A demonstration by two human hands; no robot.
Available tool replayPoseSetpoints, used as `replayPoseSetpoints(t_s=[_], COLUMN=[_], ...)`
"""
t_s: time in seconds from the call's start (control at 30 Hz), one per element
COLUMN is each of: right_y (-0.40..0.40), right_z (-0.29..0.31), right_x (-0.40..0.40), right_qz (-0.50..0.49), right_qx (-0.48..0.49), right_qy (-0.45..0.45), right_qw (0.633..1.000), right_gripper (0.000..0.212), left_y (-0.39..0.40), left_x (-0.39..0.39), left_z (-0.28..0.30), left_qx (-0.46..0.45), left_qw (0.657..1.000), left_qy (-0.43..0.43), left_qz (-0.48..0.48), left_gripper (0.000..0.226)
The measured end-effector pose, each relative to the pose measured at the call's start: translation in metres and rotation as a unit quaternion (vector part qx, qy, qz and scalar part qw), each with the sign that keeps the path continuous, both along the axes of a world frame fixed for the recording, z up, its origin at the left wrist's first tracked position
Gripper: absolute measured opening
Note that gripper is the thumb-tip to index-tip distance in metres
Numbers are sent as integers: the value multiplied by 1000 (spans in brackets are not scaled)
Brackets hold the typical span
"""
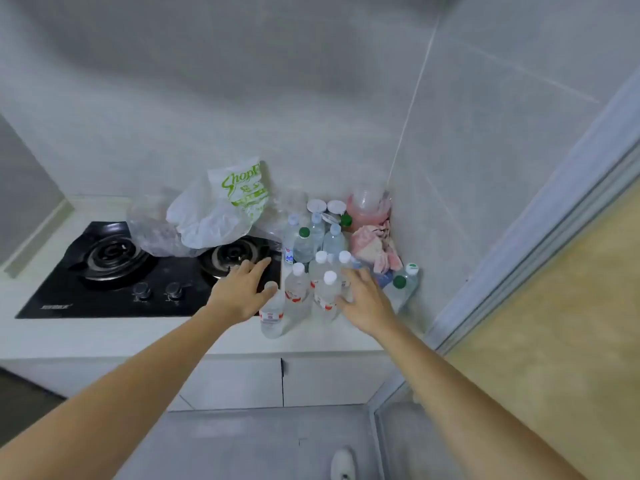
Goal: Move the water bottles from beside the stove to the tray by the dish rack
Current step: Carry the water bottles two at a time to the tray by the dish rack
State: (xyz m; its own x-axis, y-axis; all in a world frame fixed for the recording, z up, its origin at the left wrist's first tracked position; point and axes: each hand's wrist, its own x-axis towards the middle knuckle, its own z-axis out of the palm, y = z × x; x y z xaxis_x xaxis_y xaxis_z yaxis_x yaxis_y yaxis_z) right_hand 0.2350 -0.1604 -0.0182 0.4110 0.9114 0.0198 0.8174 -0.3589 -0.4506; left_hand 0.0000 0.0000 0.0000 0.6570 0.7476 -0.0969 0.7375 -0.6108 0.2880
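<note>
Several clear water bottles with white or green caps stand crowded on the white counter to the right of the black gas stove. The nearest bottle has a red label and stands at the stove's right edge. My left hand hovers just left of this bottle with fingers spread and holds nothing. My right hand reaches in from the right, its fingers extended against another red-labelled bottle. The tray and the dish rack are out of view.
A white plastic bag with green print and a clear bag lie over the stove's back. Pink cloth and a pink container fill the wall corner. The counter edge runs above white cabinet doors. A sliding door frame stands at the right.
</note>
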Motion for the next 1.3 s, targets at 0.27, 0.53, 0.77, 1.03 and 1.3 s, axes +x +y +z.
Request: replayPoseSetpoints(t_s=[0.27, 0.53, 0.77, 1.03, 1.3], right_y=[62, 85, 82, 78, 73], right_z=[-43, -84, -99, -98, -60], right_x=[13, 23, 21, 20, 18], right_qz=[49, 24, -13, -27, 81], right_qx=[-91, -64, -13, 0, 16], right_qy=[6, -23, 49, 79, 147], right_qw=[995, 997, 999, 996, 986], right_gripper=[73, 56, 88, 78, 61], left_y=[18, 29, 27, 19, -1], left_x=[21, 33, 38, 42, 8], left_z=[-49, -74, -92, -113, -102], left_qx=[-138, -190, -198, -238, -251], left_qw=[989, 979, 969, 955, 922], left_qy=[50, -10, -74, -92, -200], left_qz=[35, 80, 127, 151, 215], left_gripper=[74, 60, 54, 53, 48])
